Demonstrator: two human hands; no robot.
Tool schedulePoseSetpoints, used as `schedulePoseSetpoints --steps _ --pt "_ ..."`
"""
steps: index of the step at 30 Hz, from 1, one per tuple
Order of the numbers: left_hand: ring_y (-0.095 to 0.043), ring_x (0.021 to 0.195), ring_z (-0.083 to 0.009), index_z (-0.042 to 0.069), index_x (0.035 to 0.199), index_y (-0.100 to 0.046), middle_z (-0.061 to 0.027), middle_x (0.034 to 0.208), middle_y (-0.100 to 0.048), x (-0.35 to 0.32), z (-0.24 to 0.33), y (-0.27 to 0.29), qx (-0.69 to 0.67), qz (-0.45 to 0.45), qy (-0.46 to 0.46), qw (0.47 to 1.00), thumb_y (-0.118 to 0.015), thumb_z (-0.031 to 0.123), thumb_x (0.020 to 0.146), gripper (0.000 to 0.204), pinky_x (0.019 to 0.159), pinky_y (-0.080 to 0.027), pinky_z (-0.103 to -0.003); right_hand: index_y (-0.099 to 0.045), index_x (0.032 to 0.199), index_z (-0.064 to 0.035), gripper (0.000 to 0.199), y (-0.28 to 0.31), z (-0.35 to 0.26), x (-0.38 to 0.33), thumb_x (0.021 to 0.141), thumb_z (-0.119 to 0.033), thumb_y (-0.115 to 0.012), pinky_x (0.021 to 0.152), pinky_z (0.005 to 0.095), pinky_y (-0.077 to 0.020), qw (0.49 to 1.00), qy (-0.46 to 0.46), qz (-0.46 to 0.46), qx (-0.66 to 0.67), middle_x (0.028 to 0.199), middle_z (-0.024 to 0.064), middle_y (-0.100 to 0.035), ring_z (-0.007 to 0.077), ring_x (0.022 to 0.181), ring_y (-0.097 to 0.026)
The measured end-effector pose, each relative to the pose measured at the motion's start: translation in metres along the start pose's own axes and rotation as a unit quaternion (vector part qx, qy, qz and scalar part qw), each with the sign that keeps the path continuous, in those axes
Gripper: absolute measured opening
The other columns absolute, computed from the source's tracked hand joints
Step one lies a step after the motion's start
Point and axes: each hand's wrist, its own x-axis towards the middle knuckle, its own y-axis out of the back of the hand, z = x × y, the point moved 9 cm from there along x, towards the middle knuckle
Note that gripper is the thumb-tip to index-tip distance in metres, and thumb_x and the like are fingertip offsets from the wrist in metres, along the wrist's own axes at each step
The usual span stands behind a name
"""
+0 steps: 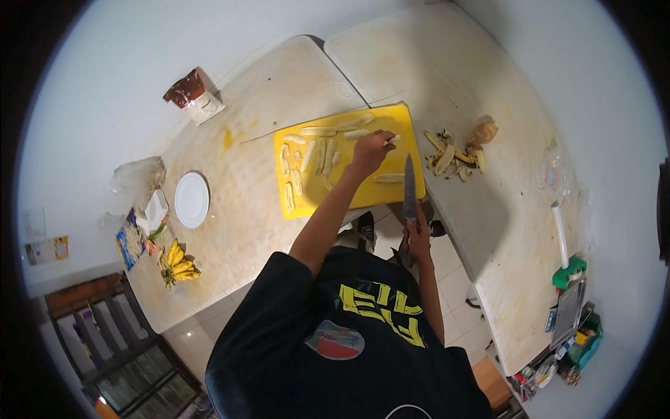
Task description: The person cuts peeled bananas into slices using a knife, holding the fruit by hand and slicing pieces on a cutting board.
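A yellow cutting board (363, 193) lies on the pale tables, spread with several peeled banana pieces (319, 130), most of them long cut strips. Over the board's upper right part, my left hand (373, 151) is closed on a small piece of banana (395, 140). My right hand (419, 241), just off the board's near right edge, grips a large knife (410, 183) by its handle. The blade points away from me, over the board's right side. Left of the blade, a banana strip (389, 178) lies by itself.
Banana peels (447, 162) lie in a heap right of the board. To the left are a white plate (192, 200), a bunch of bananas (179, 264) and a brown-and-white bag (194, 96). A green-based object with a white roll (569, 272) stands far right.
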Motion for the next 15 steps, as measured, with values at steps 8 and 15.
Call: schedulePoseSetpoints --steps 8,15 --pt "-0.07 0.103 -0.0349 0.009 0.129 -0.069 -0.0141 0.116 -0.072 0.03 0.011 -0.02 -0.091 -0.016 0.05 0.994 -0.076 0.026 0.092 0.04 0.088 -0.056 -0.045 -0.032 0.166 -0.0266 0.06 0.029 -0.013 -0.03 0.11 -0.018 -0.051 0.042 0.0246 -0.0414 0.998 0.008 0.044 -0.049 0.069 0.0005 -0.05 0.0072 0.051 -0.047" --pt "-0.058 0.124 -0.036 0.018 0.129 -0.069 -0.009 0.129 -0.065 0.012 -0.04 0.002 0.154 0.091 0.175 0.968 -0.077 0.022 0.09 0.041 0.099 -0.051 -0.053 -0.03 0.167 -0.0269 0.062 0.025 -0.018 -0.035 0.109 -0.016 -0.051 0.041 0.0253 -0.0409 0.998 -0.015 0.031 -0.059 0.069 0.0002 -0.051 0.0077 0.049 -0.046"
